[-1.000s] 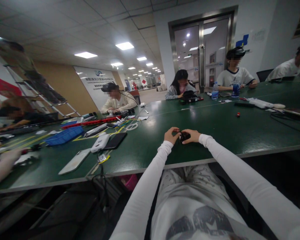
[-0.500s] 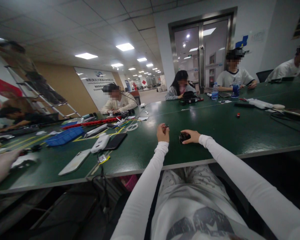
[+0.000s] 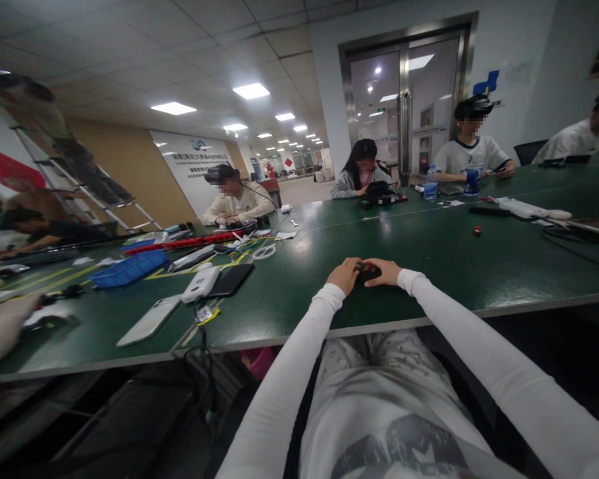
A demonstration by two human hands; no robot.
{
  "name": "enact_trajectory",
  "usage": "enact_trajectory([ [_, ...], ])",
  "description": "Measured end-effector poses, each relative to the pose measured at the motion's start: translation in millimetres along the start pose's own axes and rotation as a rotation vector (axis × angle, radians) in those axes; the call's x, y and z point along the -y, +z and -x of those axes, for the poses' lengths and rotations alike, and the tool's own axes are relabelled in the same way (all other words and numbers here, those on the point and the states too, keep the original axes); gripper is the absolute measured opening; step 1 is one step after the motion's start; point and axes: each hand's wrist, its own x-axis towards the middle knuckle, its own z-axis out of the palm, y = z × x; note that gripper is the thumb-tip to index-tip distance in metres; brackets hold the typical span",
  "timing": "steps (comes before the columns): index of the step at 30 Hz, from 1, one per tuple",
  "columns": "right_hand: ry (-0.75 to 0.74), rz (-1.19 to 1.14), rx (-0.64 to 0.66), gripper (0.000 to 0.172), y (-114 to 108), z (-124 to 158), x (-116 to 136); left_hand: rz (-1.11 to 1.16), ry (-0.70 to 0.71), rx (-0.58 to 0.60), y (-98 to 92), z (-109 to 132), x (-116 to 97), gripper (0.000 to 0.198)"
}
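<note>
Near the front edge of the green table (image 3: 409, 246), my right hand (image 3: 383, 271) is closed round a small black object (image 3: 368, 274), which rests on or just above the tabletop. My left hand (image 3: 347, 273) meets that object from the left, its fingers pressed together at the object's top left side. Something small is between the left fingertips, too small to name. Both hands are close together, and the fingers hide much of the black object.
To the left lie a white phone (image 3: 150, 320), a white case (image 3: 200, 285), a black tablet (image 3: 232, 280), a blue tray (image 3: 130, 268) and cables. A small red item (image 3: 477, 230) lies right. Several people sit around; another person's arm (image 3: 7, 332) reaches in at far left.
My left hand has moved right, from beside the black object to touching it. My right hand has stayed in place around the object.
</note>
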Motion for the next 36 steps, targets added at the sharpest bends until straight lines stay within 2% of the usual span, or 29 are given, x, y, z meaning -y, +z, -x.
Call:
enact_trajectory([
  [2,-0.001,-0.012,0.005,0.073,1,-1,-2,-0.063,-0.062,-0.009,-8.7,3,13,0.035],
  [5,-0.007,-0.019,0.015,0.071,1,-1,-4,-0.125,-0.207,-0.050,-29.5,16,44,0.034],
  [11,-0.014,-0.029,0.021,0.067,0,0,-5,-0.266,-0.487,-0.153,-90.4,68,114,0.035],
  [14,-0.009,-0.033,0.022,0.066,0,1,-3,-0.347,-0.589,-0.177,-114.4,91,135,0.035],
  [16,-0.014,-0.034,0.024,0.066,0,2,-3,-0.377,-0.620,-0.189,-123.3,101,142,0.034],
  [26,-0.027,-0.031,0.021,0.065,1,2,-7,-0.388,-0.612,-0.425,-125.4,112,165,0.028],
  [36,-0.018,-0.019,0.018,0.063,1,2,-5,-0.382,-0.618,-0.385,-122.5,115,177,0.023],
])
